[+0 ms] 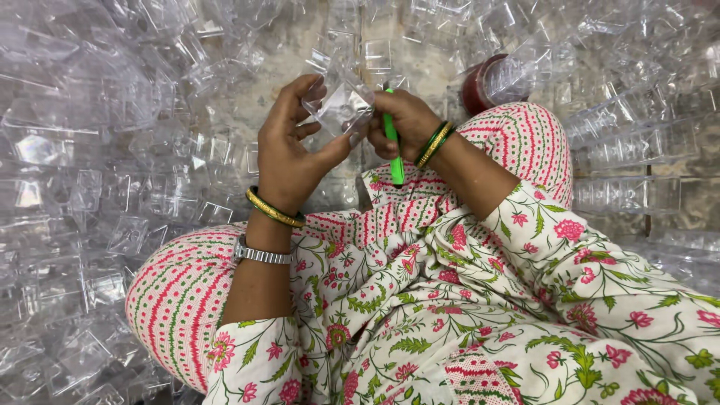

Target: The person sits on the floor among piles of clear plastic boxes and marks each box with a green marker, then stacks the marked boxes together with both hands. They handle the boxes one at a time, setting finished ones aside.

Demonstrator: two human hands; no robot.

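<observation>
Left hand (289,154) grips 1 clear plastic cup (343,109); right hand (405,124), closed around a green tool (393,146), works its edge. Trimming looks underway; heaps of cups (90,187) remain around.

1. A small workshop or home piecework spot, probably; the view is too close to tell which.
2. Heaps of identical clear plastic boxes (90,150) cover the bare floor (420,67) all around.
3. The person sits on the floor among them.
</observation>
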